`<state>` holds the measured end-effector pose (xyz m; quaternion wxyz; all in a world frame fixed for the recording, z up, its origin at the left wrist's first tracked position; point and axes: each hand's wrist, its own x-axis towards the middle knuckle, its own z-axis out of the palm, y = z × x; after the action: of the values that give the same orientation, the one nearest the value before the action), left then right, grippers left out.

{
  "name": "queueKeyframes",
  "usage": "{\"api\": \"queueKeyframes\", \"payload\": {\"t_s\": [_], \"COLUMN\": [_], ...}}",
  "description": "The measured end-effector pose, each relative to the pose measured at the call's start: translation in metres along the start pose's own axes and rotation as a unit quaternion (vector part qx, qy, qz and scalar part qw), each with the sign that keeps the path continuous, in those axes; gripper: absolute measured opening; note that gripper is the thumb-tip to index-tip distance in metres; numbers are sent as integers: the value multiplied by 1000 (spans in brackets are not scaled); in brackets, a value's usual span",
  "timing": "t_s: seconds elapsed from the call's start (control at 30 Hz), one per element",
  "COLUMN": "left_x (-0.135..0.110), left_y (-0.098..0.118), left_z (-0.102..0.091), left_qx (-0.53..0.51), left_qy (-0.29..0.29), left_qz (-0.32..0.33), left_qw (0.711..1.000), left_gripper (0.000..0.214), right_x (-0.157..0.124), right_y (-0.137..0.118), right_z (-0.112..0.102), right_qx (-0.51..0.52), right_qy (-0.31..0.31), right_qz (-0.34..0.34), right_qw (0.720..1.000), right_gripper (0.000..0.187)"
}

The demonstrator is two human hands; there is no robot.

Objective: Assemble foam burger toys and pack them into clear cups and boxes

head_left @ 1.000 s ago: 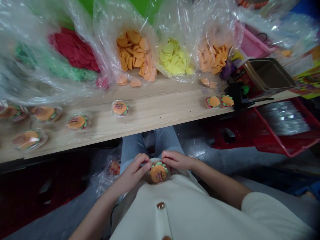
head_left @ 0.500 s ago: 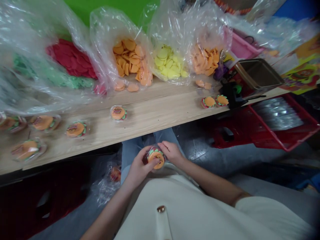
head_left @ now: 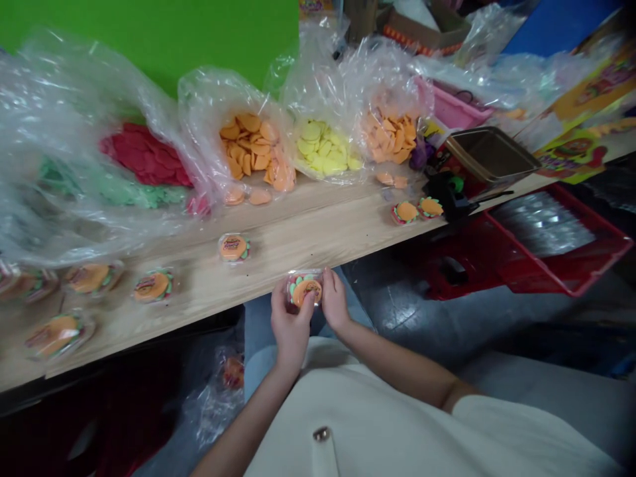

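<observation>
Burger pack [head_left: 298,285], head view: just by front edge of table [head_left: 308,232]. L hand [head_left: 292,324] pinches it, thumb on orange bun [head_left: 300,293]; R hand [head_left: 336,301] has fingers together at its right edge, grip can't be confirmed. Bun print illegible; ditto yellow sheet [head_left: 571,152]. Working room: table stretch betw. single pack [head_left: 233,248] & burger pair [head_left: 407,212].

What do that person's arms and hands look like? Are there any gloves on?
No gloves: the left hand and right hand are bare. The forearms are bare too. A pale, whitish short sleeve covers the upper right arm.
</observation>
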<state>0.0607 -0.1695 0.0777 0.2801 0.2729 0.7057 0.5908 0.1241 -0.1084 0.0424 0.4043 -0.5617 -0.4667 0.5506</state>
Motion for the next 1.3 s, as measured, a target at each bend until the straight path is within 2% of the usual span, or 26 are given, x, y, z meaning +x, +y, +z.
{"api": "queueKeyframes", "payload": {"t_s": [0.1, 0.23, 0.4, 0.5, 0.57, 0.63, 0.7, 0.83, 0.87, 0.93, 1.0, 1.07, 1.17, 1.2, 1.27, 1.3], "left_x": [3, 5, 10, 16, 19, 19, 18, 18, 19, 22, 24, 22, 13, 8, -5, -12], "left_y": [2, 10, 17, 17, 17, 17, 17, 19, 20, 21, 22, 21, 14, 10, 3, -1], "left_z": [11, 16, 5, -6, -12, -16, -18, -28, -32, -43, -53, -61, -70, -73, -80, -83], "left_qx": [23, -2, -68, -93, -101, -107, -113, -92, -72, -27, 9, 42, 84, 76, 15, -24], "left_qy": [37, 26, -41, -55, -70, -90, -106, -147, -172, -256, -357, -422, -450, -456, -444, -411], "left_qz": [54, 52, 2, -20, -38, -54, -68, -96, -105, -125, -141, -139, -135, -150, -214, -253], "left_qw": [998, 998, 997, 994, 992, 989, 986, 980, 977, 958, 923, 895, 879, 874, 870, 875], "left_gripper": [49, 50, 52, 50, 47, 44, 42, 41, 42, 42, 44, 43, 40, 39, 38, 36], "right_x": [2, 11, 13, 15, 18, 20, 20, 16, 17, 19, 22, 21, 10, 4, -6, -10], "right_y": [-4, -17, -23, -27, -32, -36, -37, -32, -32, -32, -34, -35, -31, -29, -24, -22], "right_z": [9, 13, 10, 1, -8, -18, -27, -45, -50, -59, -64, -65, -62, -62, -65, -68], "right_qx": [92, 120, 28, -56, -87, -100, -102, -81, -82, -87, -94, -112, -157, -164, -170, -171], "right_qy": [7, -34, -46, -51, -99, -186, -251, -302, -338, -406, -440, -487, -597, -615, -613, -607], "right_qz": [55, 61, 26, -44, -94, -113, -109, -64, -42, -5, 14, 29, 39, 35, 24, 20], "right_qw": [994, 990, 998, 996, 987, 971, 956, 948, 937, 910, 893, 866, 786, 771, 771, 776], "right_gripper": [42, 40, 43, 42, 40, 39, 38, 38, 38, 36, 33, 32, 31, 30, 29, 29]}}
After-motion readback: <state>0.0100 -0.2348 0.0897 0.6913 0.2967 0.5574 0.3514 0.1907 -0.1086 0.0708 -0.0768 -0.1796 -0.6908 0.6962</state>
